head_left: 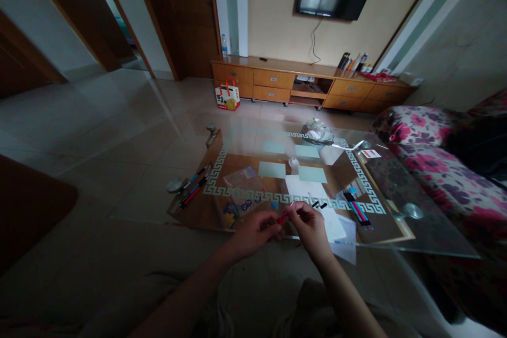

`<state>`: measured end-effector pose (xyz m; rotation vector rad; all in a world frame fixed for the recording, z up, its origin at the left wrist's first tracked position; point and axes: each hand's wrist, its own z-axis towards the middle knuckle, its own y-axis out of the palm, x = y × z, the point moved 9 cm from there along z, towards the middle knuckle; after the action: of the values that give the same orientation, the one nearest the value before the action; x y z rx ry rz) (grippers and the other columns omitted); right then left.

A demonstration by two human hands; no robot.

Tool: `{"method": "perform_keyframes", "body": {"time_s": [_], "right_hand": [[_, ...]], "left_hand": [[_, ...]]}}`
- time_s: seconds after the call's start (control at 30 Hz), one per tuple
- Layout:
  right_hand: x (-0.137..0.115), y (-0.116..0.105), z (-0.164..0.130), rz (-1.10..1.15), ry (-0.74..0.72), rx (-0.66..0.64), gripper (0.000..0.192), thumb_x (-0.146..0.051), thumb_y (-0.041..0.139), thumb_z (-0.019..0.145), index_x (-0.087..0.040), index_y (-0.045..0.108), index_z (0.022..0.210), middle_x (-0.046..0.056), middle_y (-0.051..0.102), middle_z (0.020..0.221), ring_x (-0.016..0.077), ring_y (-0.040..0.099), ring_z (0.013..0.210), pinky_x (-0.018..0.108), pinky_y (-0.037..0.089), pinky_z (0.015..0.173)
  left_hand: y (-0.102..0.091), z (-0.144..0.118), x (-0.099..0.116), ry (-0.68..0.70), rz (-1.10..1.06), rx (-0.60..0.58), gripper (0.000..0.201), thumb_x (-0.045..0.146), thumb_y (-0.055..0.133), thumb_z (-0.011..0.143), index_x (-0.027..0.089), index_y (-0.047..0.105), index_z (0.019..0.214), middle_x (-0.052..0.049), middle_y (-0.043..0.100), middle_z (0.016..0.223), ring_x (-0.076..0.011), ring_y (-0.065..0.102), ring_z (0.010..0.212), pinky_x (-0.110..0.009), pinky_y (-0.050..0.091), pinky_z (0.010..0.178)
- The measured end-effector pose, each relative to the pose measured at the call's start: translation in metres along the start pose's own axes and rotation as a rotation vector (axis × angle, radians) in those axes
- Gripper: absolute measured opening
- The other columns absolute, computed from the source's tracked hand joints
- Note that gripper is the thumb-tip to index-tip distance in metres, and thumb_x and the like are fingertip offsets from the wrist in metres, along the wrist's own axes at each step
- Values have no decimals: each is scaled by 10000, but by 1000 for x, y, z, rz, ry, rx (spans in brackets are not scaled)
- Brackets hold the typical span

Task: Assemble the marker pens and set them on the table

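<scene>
My left hand (262, 229) is closed on a small red pen part (282, 218) above the near edge of the glass coffee table (431, 240). Against its upper end, my right hand (307, 222) pinches with thumb and fingertips; a small pale tip shows there. Its exact shape is mostly covered by the fingers. Just beyond my right hand lie short black pieces (320, 205), perhaps pen caps. White paper (335, 224) is on the table beside that hand. To the right is a row of black, red and blue pens (357, 208); more pens (195, 186) lie at the left edge.
A clear plastic bag (242, 177) lies on the table's left half. At the far side sits a bowl with a plastic bag (317, 131). A flowered sofa (420, 127) borders the right. Beyond stand a wooden TV cabinet (273, 80) and a paper bag (227, 97).
</scene>
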<state>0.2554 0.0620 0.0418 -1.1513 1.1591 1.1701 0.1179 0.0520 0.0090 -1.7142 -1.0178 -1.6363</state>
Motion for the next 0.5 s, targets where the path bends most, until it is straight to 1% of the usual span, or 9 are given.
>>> {"method": "perform_keyframes", "body": {"time_s": [0.1, 0.2, 0.27, 0.33, 0.43, 0.5], "right_hand": [[2, 3, 0, 0, 21, -22, 256, -438, 700, 846, -189, 639, 828, 29, 655, 791, 155, 590, 715, 256, 465, 657], [4, 5, -1, -8, 40, -33, 280, -455, 710, 834, -186, 635, 810, 24, 651, 761, 152, 584, 684, 251, 461, 631], [6, 5, -1, -22, 47, -36, 295, -468, 717, 823, -183, 643, 816, 25, 657, 765, 154, 593, 686, 252, 466, 635], [7, 5, -1, -42, 58, -32, 308, -483, 714, 821, -181, 660, 846, 30, 671, 783, 161, 608, 699, 256, 475, 643], [8, 5, -2, -73, 71, -39, 306, -481, 697, 836, -179, 682, 882, 38, 698, 821, 172, 634, 736, 264, 490, 674], [7, 7, -2, -85, 69, -55, 293, -468, 685, 848, -178, 693, 886, 43, 711, 846, 177, 645, 766, 274, 498, 712]], "left_hand": [[1, 0, 4, 32, 32, 11, 240, 359, 641, 881, 149, 658, 996, -51, 675, 880, -165, 651, 774, -268, 483, 702], [-1, -1, 8, 44, 38, 46, 253, 300, 684, 840, 162, 644, 1048, -53, 673, 925, -167, 648, 796, -265, 485, 699], [-3, -2, 10, 52, 46, 78, 346, 248, 713, 803, 181, 617, 1128, -54, 667, 966, -163, 642, 810, -267, 493, 716], [-5, -4, 12, 47, 56, 103, 468, 211, 720, 786, 209, 569, 1228, -43, 652, 964, -151, 633, 789, -266, 497, 711], [-6, -6, 12, 39, 67, 105, 615, 179, 707, 789, 257, 486, 1358, -31, 623, 953, -139, 627, 769, -264, 500, 702], [-5, -6, 12, 41, 70, 91, 661, 168, 692, 799, 282, 452, 1404, -33, 610, 971, -139, 630, 783, -269, 505, 710]]}}
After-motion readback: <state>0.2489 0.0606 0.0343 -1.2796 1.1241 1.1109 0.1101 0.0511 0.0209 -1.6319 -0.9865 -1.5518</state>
